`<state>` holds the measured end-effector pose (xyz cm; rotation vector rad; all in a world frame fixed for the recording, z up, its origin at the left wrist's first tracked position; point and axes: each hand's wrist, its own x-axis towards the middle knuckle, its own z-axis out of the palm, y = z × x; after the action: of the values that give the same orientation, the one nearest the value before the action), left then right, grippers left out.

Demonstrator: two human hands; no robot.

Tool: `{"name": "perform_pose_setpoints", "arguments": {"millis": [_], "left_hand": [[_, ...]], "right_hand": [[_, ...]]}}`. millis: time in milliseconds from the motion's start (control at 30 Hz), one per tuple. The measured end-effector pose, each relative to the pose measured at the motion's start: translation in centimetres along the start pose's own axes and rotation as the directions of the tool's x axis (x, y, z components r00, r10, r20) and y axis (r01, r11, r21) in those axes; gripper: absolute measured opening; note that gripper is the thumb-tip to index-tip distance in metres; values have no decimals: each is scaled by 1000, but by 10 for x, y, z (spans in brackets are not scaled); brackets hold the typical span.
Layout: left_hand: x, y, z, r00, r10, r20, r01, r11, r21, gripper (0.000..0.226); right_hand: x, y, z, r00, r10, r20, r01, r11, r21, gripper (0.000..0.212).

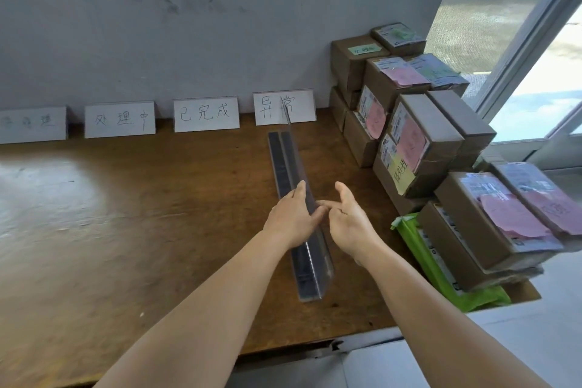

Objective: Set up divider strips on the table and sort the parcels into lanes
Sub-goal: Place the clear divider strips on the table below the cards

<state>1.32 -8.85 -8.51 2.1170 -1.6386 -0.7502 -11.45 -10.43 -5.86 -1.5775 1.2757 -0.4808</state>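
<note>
Four white handwritten paper cards (206, 114) leaned against the grey wall along the back of the worn brown wooden bench (126, 214). Near the middle, the left hand (294, 217) pressed straight fingers against the left face of a long clear plastic divider strip (291, 167) standing on the bench and running toward the rightmost card, while the right hand (346, 220), fingers loosely curled, touched its right side. Further right, taped brown cardboard parcels (419, 142) with pink labels sat stacked by the window.
</note>
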Motion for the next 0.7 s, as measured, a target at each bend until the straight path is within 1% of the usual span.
{"name": "perform_pose_setpoints", "arguments": {"millis": [133,300,467,700], "left_hand": [[4,2,4,999,-29,-35,27,999,-44,77],[-2,-8,4,999,-5,-47,0,996,-91,73],[-7,-14,3,997,16,-80,-23,996,-87,68],[-12,-13,2,997,9,-80,-17,995,-101,66]], "right_hand": [[0,4,-2,1000,-2,1,2,1000,-13,61],[2,9,2,999,-14,35,17,998,-65,57],[4,12,7,996,-51,74,58,994,-91,53],[4,10,3,991,-85,106,95,991,-94,52]]}}
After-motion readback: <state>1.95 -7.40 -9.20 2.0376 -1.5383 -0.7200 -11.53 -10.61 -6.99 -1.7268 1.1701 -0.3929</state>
